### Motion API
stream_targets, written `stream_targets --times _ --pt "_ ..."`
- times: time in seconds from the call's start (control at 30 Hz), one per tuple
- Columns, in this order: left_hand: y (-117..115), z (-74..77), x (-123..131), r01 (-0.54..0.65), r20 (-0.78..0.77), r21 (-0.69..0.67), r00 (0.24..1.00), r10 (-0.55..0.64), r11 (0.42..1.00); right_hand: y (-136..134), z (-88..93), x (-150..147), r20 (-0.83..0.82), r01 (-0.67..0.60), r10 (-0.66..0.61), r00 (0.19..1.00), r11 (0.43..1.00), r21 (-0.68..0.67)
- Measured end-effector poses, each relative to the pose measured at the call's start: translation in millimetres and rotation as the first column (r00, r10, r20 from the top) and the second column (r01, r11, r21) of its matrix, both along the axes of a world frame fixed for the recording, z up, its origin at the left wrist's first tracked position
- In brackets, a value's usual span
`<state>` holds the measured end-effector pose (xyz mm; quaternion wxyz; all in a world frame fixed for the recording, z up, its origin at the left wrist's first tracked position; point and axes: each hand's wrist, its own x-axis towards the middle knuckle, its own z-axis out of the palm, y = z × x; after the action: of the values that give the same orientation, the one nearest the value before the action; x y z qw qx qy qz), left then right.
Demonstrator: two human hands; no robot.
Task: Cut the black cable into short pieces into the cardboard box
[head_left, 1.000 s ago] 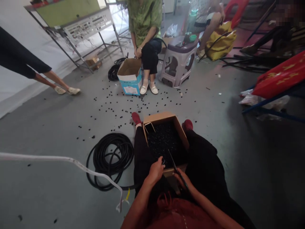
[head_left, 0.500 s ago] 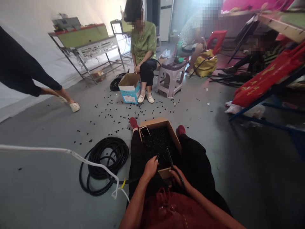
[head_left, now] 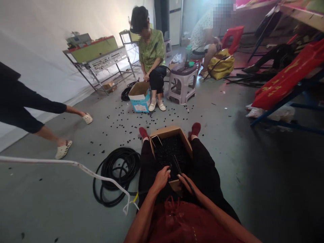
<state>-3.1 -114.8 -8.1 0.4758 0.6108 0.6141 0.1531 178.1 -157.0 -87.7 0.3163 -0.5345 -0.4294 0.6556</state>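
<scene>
My left hand [head_left: 162, 178] is closed on the end of a black hose [head_left: 170, 167], which pokes out just past the fingertips. My right hand [head_left: 186, 184] grips a pair of dark scissors [head_left: 177, 164], their long blades pointing forward over the cardboard box [head_left: 187, 143] between my legs. Many small black pieces [head_left: 172, 148] fill that box. A phone-like object with a pale frame [head_left: 156, 141] rests at its far left corner. To my left lies a coil of black hose [head_left: 106, 182]; my left forearm hides part of what runs from it.
A white cable [head_left: 76, 163] crosses on the left. Small black bits lie scattered over the floor. Ahead, a person in green [head_left: 154, 47] sits by a blue-white box [head_left: 140, 103] and a plastic stool [head_left: 181, 84]. Another person's legs [head_left: 32, 108] are at left; a blue frame [head_left: 278, 101] stands right.
The person at left has stepped further into view, both shoes showing. My view has shifted slightly. The scissors' blades now sit closer to my left hand, which still holds the hose.
</scene>
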Motion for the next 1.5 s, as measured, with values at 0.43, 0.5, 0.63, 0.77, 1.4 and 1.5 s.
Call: stream_targets --times 0.43,0.5,0.63,0.77,1.4,1.5 --pt "-17 -7.8 15 -0.102 0.093 0.053 0.991 0.097 0.993 -5 -0.7 8 0.032 0.133 -0.136 0.990 0.989 0.065" --pt "-24 -17.6 16 -0.088 0.048 0.068 0.995 0.085 0.994 -7 -4.0 9 0.086 0.146 -0.157 0.984 0.982 0.118" --pt "-32 -29.7 12 -0.055 -0.027 0.109 0.998 0.058 0.992 -5 9.8 9 0.228 0.092 -0.143 0.963 0.971 0.219" --pt "-30 -39.7 5 -0.120 -0.093 0.181 0.986 0.139 0.976 4 41.3 13 0.372 -0.058 -0.100 0.923 0.919 0.391" --pt "-15 -59.8 -7 -0.273 -0.021 0.257 0.957 0.288 0.927 20 54.1 2 0.709 -0.512 0.411 0.572 0.855 -0.083" --pt "-19 -55.5 -6 -0.284 0.026 0.248 0.958 0.286 0.926 19 50.8 3 0.702 -0.525 0.415 0.578 0.848 -0.070"
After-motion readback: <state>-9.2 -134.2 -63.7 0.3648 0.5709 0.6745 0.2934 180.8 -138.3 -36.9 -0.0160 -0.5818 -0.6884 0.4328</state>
